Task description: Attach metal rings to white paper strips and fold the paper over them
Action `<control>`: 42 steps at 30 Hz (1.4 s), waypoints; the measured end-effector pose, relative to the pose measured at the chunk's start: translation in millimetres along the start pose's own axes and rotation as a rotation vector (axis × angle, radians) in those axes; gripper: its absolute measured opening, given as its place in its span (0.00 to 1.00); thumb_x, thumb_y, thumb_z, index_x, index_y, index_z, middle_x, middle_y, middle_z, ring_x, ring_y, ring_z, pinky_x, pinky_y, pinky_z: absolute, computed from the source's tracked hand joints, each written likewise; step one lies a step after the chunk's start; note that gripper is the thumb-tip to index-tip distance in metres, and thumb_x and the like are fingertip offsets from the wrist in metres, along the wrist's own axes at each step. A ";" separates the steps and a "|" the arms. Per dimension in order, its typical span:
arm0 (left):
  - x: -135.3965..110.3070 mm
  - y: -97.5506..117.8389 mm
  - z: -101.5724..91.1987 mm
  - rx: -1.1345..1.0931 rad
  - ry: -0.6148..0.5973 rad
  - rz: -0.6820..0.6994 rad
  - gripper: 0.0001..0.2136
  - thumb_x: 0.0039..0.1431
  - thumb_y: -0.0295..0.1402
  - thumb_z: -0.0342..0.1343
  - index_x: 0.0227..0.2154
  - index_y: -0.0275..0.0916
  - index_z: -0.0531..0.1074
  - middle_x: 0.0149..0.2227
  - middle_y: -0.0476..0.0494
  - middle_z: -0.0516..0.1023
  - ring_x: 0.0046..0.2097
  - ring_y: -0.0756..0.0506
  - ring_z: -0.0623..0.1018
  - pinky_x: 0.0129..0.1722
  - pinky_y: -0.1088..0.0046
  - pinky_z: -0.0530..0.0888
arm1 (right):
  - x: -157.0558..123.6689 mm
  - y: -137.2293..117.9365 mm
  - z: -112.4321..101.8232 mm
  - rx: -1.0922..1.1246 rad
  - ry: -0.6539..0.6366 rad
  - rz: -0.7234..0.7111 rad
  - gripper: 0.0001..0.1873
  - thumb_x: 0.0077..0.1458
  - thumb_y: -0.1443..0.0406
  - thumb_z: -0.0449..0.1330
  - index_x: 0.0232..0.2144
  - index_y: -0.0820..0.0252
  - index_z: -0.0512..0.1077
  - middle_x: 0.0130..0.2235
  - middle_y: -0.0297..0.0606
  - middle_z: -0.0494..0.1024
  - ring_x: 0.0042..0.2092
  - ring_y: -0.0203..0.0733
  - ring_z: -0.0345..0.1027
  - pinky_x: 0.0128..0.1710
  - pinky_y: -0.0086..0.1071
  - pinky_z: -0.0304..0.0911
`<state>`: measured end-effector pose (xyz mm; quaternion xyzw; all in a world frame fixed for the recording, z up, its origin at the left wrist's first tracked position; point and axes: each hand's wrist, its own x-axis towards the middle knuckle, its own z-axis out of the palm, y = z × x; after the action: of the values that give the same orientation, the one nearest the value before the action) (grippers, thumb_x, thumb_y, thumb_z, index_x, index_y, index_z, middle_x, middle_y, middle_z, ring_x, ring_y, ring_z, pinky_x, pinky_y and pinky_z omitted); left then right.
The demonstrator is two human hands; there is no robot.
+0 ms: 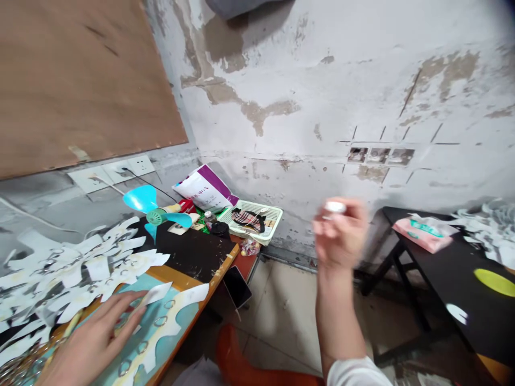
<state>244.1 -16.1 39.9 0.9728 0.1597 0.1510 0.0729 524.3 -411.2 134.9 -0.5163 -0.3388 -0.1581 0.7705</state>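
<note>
My left hand [90, 335] lies flat at the lower left, fingers spread, resting on white cut-paper strips [177, 311] set with metal rings [160, 320]. More of these strips pile up [80, 268] farther left, over a teal mat [139, 289] on a wooden table edge [189, 279]. My right hand [340, 233] is raised in the air over the floor, motion-blurred. Its fingers pinch a small white object [335, 207], whose exact kind the blur hides.
Beyond the strips stand a teal desk fan [155, 212], a white plastic basket [251, 222] and a white-and-purple bag [205, 188]. A phone [237, 287] leans at the table's edge. To the right, a black table [454, 300] holds a pink tissue pack [422, 233].
</note>
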 end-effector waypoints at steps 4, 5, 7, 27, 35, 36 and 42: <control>-2.5 -3.2 -1.3 -0.010 -0.005 -0.001 0.17 0.64 0.50 0.46 0.52 0.53 0.67 0.51 0.48 0.75 0.43 0.43 0.80 0.38 0.71 0.76 | 7.0 64.6 63.0 -0.150 -0.188 0.221 0.12 0.60 0.59 0.54 0.43 0.57 0.70 0.35 0.35 0.73 0.28 0.32 0.64 0.26 0.26 0.63; -2.9 -4.1 -0.5 -0.015 -0.008 0.003 0.17 0.64 0.50 0.46 0.52 0.52 0.67 0.51 0.47 0.76 0.43 0.43 0.80 0.38 0.71 0.76 | 4.1 82.6 79.1 -0.174 -0.237 0.251 0.11 0.58 0.61 0.56 0.42 0.59 0.71 0.34 0.34 0.74 0.28 0.33 0.65 0.27 0.26 0.63; -3.3 -4.2 1.1 -0.023 -0.008 0.011 0.17 0.64 0.49 0.46 0.51 0.52 0.68 0.50 0.47 0.76 0.42 0.43 0.80 0.39 0.70 0.77 | -8.8 115.7 105.9 -0.239 -0.339 0.312 0.10 0.56 0.65 0.56 0.40 0.60 0.72 0.32 0.33 0.74 0.28 0.33 0.65 0.28 0.26 0.63; -12.1 14.4 -2.3 -0.099 -0.044 -0.047 0.20 0.66 0.49 0.43 0.48 0.44 0.72 0.52 0.41 0.74 0.35 0.46 0.80 0.33 0.72 0.76 | -91.9 194.6 208.7 -0.781 -1.037 0.286 0.14 0.65 0.60 0.59 0.49 0.61 0.72 0.51 0.42 0.74 0.50 0.45 0.71 0.51 0.46 0.69; -16.6 3.6 4.9 -0.109 -0.054 -0.005 0.17 0.69 0.44 0.42 0.51 0.45 0.69 0.54 0.41 0.73 0.39 0.45 0.80 0.34 0.73 0.76 | -93.3 204.0 205.0 -0.738 -1.000 0.245 0.13 0.65 0.60 0.59 0.47 0.61 0.73 0.49 0.42 0.76 0.49 0.44 0.72 0.51 0.45 0.69; -16.8 5.0 4.0 -0.108 -0.054 0.001 0.16 0.69 0.44 0.42 0.51 0.45 0.69 0.54 0.41 0.73 0.40 0.44 0.80 0.34 0.73 0.76 | -93.3 205.7 204.4 -0.721 -0.989 0.241 0.12 0.65 0.60 0.59 0.46 0.61 0.73 0.49 0.41 0.76 0.49 0.44 0.72 0.51 0.45 0.68; -22.7 9.7 -8.4 -0.060 -0.055 0.018 0.17 0.69 0.43 0.42 0.52 0.45 0.70 0.55 0.40 0.73 0.35 0.45 0.80 0.37 0.70 0.76 | -92.5 215.7 199.4 -0.607 -0.895 0.232 0.09 0.62 0.63 0.62 0.42 0.62 0.76 0.43 0.39 0.79 0.44 0.41 0.74 0.50 0.42 0.68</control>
<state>223.7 -32.0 43.5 0.9754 0.1444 0.1296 0.1049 514.2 -151.1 -29.7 -0.7658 -0.5136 0.0722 0.3802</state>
